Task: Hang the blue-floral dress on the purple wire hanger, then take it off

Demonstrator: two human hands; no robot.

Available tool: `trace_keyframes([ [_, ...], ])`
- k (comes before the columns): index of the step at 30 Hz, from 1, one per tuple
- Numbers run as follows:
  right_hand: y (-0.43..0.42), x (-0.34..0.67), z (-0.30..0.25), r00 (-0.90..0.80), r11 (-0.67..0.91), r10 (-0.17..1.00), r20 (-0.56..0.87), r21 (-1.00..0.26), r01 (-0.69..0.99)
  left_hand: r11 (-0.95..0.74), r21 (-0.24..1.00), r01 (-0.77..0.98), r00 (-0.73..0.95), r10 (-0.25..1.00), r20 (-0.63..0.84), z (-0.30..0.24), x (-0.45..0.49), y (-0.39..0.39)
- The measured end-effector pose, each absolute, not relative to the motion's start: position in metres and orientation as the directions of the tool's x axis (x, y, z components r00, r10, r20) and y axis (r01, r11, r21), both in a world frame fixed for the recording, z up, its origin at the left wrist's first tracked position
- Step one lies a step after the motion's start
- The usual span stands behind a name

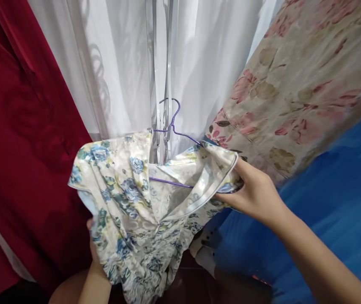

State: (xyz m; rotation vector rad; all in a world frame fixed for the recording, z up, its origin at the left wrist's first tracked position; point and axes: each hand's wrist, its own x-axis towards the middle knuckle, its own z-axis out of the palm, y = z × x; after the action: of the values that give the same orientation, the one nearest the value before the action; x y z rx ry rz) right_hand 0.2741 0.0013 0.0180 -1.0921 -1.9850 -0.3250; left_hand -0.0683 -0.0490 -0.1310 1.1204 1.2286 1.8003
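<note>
A white floral dress (129,185) with blue roses, a V-neck and a gathered waist is on a thin purple hanger (185,134). The hanger's hook rises from the neckline, beside white metal rods; I cannot tell whether it hangs on them. My right hand (253,188) pinches the dress at the shoulder on the right, thumb below the sleeve edge. Low on the left, my left hand (95,253) holds the side of the dress, most of its fingers hidden behind the cloth.
White metal rods (155,76) hang in front of a white curtain (120,63). Red cloth (18,126) covers the left side. On the right are a beige garment with pink flowers (294,97) and blue fabric (332,202). Dark floor tiles (190,283) show below.
</note>
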Motion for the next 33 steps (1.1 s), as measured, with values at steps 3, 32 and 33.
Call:
trace_keyframes([
  [3, -0.001, 0.290, 0.017, -0.423, 0.676, 0.554, 0.717, -0.091, 0.731, -0.148, 0.938, -0.313, -0.297, 0.953, 0.051, -0.155, -0.057, -0.077],
  [32, -0.103, 0.146, -0.166, -0.144, -0.150, 0.984, -0.104, -0.919, -0.364, -0.456, 0.834, 0.311, -0.516, 0.655, 0.552, -0.210, 0.030, -0.106],
  [33, -0.104, 0.146, -0.163, -0.159, -0.158, 0.981, -0.106, -0.919, -0.360, -0.438, 0.851, 0.290, -0.421, 0.740, 0.525, -0.214, 0.037, -0.105],
])
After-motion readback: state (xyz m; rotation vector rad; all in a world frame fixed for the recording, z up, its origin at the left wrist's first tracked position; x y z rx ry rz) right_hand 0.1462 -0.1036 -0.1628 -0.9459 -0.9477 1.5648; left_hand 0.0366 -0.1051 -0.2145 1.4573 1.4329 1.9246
